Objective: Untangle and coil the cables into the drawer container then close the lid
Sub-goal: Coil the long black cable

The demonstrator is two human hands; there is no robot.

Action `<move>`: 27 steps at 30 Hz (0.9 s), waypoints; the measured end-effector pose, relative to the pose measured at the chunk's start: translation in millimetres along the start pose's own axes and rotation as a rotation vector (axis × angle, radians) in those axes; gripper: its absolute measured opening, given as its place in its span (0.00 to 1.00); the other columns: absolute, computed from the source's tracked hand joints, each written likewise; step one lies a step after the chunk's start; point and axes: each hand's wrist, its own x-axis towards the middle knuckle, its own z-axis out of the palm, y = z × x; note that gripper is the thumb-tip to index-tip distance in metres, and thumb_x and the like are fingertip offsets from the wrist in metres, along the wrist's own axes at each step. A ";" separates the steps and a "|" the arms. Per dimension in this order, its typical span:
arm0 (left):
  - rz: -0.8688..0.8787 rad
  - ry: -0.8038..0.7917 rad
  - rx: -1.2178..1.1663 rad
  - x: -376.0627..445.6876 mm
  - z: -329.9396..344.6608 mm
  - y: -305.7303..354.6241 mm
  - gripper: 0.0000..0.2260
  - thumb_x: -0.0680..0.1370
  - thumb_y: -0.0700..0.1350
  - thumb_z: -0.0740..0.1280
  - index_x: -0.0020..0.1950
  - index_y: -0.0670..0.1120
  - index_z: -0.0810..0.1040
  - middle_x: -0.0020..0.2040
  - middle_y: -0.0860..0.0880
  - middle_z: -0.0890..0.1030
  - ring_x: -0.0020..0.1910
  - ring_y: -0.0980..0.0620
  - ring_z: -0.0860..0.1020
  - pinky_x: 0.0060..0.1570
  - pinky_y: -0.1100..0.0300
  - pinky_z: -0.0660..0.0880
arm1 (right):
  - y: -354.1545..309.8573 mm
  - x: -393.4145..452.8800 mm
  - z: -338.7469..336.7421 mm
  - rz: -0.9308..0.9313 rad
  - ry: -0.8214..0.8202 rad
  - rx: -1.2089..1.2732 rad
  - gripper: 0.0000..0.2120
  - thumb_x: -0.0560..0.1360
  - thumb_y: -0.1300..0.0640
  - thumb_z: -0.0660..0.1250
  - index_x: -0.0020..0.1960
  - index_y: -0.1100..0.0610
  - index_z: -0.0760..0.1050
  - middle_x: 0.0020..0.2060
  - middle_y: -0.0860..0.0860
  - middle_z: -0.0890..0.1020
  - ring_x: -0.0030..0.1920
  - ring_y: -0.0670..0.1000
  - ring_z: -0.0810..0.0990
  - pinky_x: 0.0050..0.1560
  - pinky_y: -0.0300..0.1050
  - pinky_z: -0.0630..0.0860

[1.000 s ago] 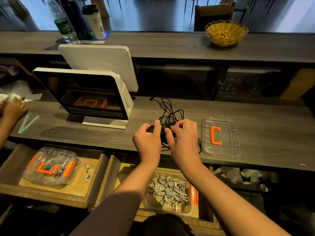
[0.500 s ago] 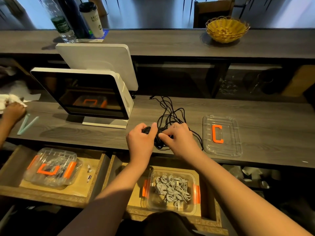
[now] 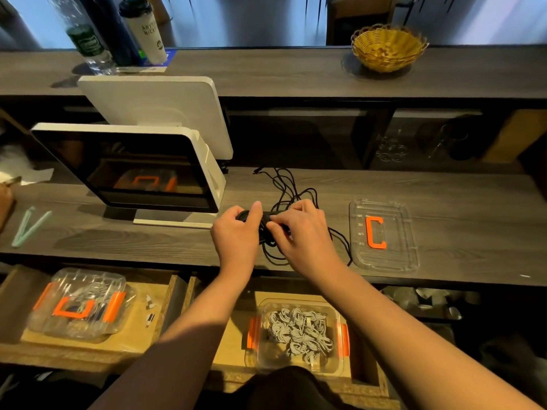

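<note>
Both hands, left [image 3: 235, 232] and right [image 3: 300, 229], clamped on black cable [image 3: 268, 224] at counter [image 3: 444, 202] edge, coil half wound. Container [image 3: 296, 329] below holds white coils; lid [image 3: 384, 235] off.

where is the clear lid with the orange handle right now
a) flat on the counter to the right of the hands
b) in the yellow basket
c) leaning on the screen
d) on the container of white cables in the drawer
a: the clear lid lies flat on the counter, right of the right hand, while the container of white cables in the drawer sits open.
</note>
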 end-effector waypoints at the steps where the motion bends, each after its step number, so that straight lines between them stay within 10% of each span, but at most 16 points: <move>1: -0.010 -0.005 -0.010 4.2 -0.2 1.0 0.19 0.79 0.51 0.70 0.34 0.39 0.75 0.29 0.42 0.76 0.27 0.49 0.71 0.29 0.55 0.70 | -0.4 1.4 0.9 -0.025 -0.008 -0.027 0.13 0.79 0.47 0.65 0.58 0.53 0.81 0.46 0.47 0.80 0.56 0.48 0.68 0.59 0.50 0.67; 16: 0.001 -0.139 0.046 25.9 8.6 7.1 0.27 0.78 0.62 0.67 0.30 0.42 0.75 0.25 0.48 0.74 0.25 0.54 0.73 0.29 0.61 0.72 | 11.2 11.0 16.1 -0.164 0.157 -0.270 0.16 0.77 0.49 0.57 0.45 0.57 0.80 0.37 0.49 0.81 0.48 0.52 0.73 0.48 0.51 0.74; 27: -0.103 -0.332 -0.049 31.4 -4.3 13.5 0.25 0.78 0.62 0.66 0.30 0.44 0.74 0.25 0.52 0.72 0.26 0.57 0.71 0.31 0.61 0.71 | 10.5 -0.7 22.5 -0.043 0.269 0.185 0.17 0.73 0.44 0.68 0.54 0.55 0.82 0.45 0.42 0.74 0.49 0.45 0.71 0.47 0.52 0.75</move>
